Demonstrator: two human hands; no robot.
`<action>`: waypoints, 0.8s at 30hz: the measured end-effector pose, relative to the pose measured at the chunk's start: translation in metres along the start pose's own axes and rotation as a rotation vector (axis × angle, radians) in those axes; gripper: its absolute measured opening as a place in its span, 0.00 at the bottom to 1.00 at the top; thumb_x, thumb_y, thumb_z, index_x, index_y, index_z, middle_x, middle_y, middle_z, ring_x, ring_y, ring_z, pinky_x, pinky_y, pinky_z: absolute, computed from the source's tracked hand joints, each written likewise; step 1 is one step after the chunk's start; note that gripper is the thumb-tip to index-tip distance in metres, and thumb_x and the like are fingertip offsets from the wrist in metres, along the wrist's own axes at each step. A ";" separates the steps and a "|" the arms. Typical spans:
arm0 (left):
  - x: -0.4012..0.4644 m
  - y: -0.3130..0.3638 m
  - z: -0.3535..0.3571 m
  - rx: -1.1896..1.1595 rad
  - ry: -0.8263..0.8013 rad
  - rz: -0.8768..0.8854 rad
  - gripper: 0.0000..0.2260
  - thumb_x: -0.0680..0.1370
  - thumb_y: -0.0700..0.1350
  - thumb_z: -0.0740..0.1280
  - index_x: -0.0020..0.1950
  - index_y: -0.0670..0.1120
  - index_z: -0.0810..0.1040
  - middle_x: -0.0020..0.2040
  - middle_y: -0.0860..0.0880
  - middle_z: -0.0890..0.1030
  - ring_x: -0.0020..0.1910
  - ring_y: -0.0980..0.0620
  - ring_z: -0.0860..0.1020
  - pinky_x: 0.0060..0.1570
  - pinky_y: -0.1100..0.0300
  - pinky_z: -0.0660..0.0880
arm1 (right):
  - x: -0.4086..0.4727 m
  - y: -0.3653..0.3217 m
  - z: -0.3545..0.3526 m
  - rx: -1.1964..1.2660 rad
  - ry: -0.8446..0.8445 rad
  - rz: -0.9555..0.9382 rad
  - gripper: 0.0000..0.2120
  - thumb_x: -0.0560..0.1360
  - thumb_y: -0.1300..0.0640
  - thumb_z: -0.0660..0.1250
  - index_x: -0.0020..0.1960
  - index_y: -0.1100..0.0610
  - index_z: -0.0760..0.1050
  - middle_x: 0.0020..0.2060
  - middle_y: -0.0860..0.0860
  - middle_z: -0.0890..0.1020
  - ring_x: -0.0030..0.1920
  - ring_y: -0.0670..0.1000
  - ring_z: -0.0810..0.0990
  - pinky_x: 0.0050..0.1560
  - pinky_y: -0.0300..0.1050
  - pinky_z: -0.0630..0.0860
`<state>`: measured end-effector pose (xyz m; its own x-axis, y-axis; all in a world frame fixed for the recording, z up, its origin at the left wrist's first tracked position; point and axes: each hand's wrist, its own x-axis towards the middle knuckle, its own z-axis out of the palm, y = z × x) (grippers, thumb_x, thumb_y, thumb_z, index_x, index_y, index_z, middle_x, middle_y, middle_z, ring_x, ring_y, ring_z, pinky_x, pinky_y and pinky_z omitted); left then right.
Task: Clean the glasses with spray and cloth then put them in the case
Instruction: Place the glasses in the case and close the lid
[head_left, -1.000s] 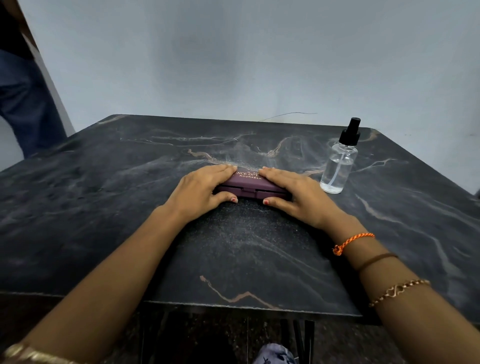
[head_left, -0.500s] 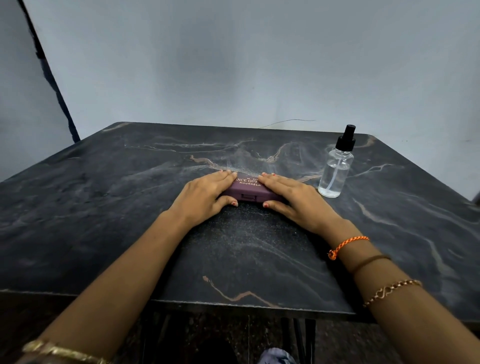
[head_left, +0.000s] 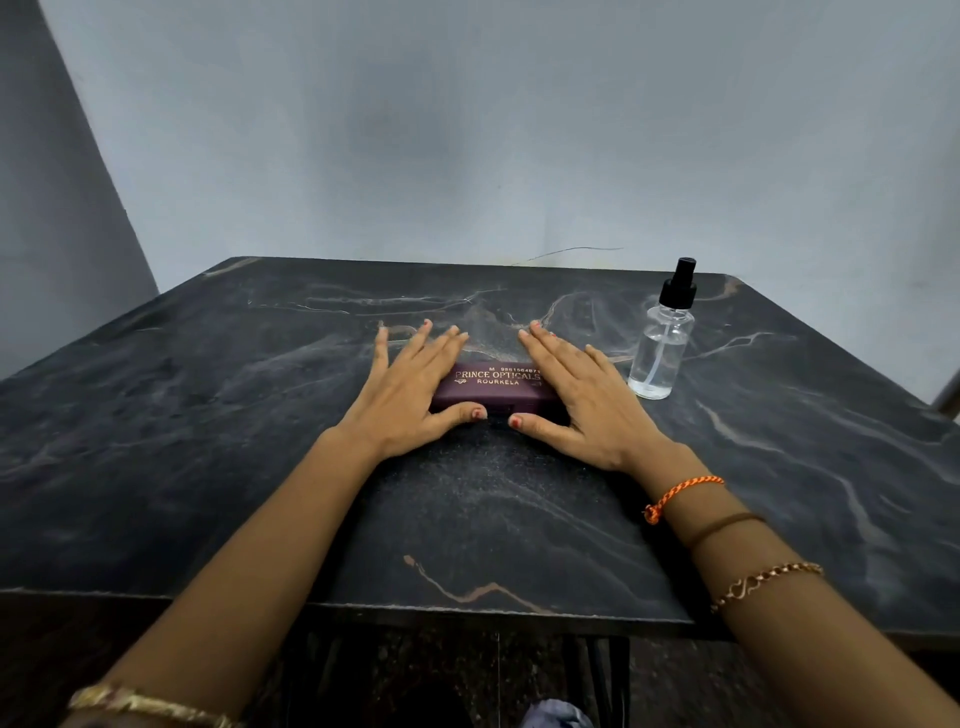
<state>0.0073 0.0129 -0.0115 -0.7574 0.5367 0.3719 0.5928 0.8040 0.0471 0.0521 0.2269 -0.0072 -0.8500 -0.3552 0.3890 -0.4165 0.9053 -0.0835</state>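
Observation:
A closed purple glasses case (head_left: 494, 385) with gold lettering lies in the middle of the dark marble table (head_left: 208, 426). My left hand (head_left: 410, 389) covers the case's left end, and my right hand (head_left: 584, 402) covers its right end. Both hands are flat with the fingers stretched out and spread, and both thumbs touch the case's front edge. A clear spray bottle (head_left: 661, 348) with a black pump top stands upright just right of my right hand. No glasses or cloth are visible.
A pale wall rises right behind the table's far edge. The table's near edge (head_left: 467, 605) is close to my body, with dark table legs below it. Bangles and threads circle both wrists.
My fingers have straightened and spread from a curled hold on the case, so more of the lid's lettering shows. The camera has shifted, and the person at the far left is out of view.

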 end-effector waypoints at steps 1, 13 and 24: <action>0.000 -0.002 0.001 0.009 0.008 -0.020 0.52 0.60 0.77 0.31 0.76 0.47 0.48 0.76 0.49 0.52 0.75 0.49 0.45 0.68 0.42 0.33 | 0.000 -0.001 0.000 -0.017 0.005 -0.002 0.40 0.70 0.31 0.49 0.75 0.49 0.43 0.76 0.48 0.49 0.75 0.48 0.50 0.73 0.51 0.45; -0.008 0.005 -0.004 0.061 0.081 -0.324 0.36 0.72 0.69 0.45 0.75 0.50 0.51 0.77 0.49 0.50 0.74 0.39 0.45 0.62 0.27 0.40 | -0.016 -0.017 -0.014 -0.245 0.213 0.042 0.38 0.71 0.36 0.48 0.74 0.56 0.53 0.74 0.53 0.58 0.74 0.54 0.55 0.73 0.57 0.47; -0.020 0.010 -0.013 -0.028 0.355 -0.052 0.32 0.76 0.58 0.57 0.74 0.42 0.54 0.75 0.43 0.55 0.74 0.46 0.47 0.69 0.39 0.45 | -0.016 -0.023 -0.017 -0.552 0.277 0.079 0.37 0.71 0.36 0.50 0.72 0.58 0.59 0.72 0.54 0.65 0.72 0.56 0.62 0.68 0.64 0.48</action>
<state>0.0315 0.0071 -0.0067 -0.6472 0.3687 0.6672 0.5667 0.8181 0.0976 0.0805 0.2161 0.0040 -0.7253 -0.2751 0.6310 -0.0642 0.9397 0.3359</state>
